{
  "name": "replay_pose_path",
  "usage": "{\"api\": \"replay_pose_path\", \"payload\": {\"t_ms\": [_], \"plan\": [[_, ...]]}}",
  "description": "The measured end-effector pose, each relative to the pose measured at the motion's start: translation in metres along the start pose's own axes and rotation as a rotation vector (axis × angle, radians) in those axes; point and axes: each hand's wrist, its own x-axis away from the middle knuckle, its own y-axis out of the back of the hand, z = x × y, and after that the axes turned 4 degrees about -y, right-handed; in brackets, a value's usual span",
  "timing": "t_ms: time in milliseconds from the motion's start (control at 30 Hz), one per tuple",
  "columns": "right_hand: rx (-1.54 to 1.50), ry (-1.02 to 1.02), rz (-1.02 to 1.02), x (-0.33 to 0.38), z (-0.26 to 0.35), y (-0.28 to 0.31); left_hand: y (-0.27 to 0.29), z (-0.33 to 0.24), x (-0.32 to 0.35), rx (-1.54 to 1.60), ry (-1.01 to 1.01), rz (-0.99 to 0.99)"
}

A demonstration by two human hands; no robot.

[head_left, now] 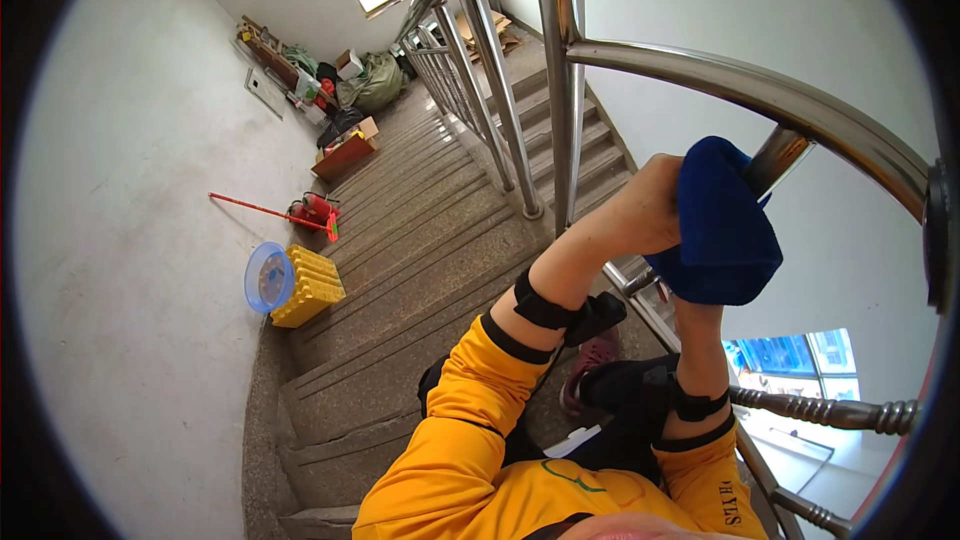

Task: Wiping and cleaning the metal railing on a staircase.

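Deep blue, thick and soft-looking, a folded cloth [728, 230] sits on the railing [566, 110], covering the middle of a slanting steel bar [776, 162] beneath its curved top rail. The left hand [656, 202] bears on the cloth's near-left edge, knuckles bent; its fingers slip out of sight behind the fabric, so I cannot tell how tightly they close. The right hand lies hidden behind the cloth's lower part, only the wrist [698, 322] showing, and its fingers cannot be told either.

Polished tubes make up the railing, round and mirror-bright. Left of it run speckled stone steps [400, 275] with grooved edges. Across those steps from the railing stand a ridged yellow plastic crate [314, 287], a translucent blue round basin [268, 278] touching it, and rounded red cylinders [319, 206] beside a slim red pole [265, 209]. Farther up-left of the railing's near post slumps a wrinkled, olive-green sack [374, 85].
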Motion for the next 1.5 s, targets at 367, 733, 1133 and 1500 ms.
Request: {"api": "replay_pose_path", "payload": {"t_ms": [367,733,1133,1500], "plan": [[0.052,0.305,-0.357,-0.048,0.064,0.011,-0.026,0.004,-0.003,0.020,0.009,-0.085],[0.134,0.296,-0.354,-0.042,0.053,0.010,-0.031,0.014,-0.003,-0.067,-0.039,-0.121],[0.189,0.089,-0.274,-0.021,0.012,-0.005,-0.025,0.030,-0.004,0.211,-0.038,-0.048],[0.267,0.136,-0.236,-0.013,0.017,0.001,-0.024,0.030,-0.002,0.386,0.010,-0.006]]}}
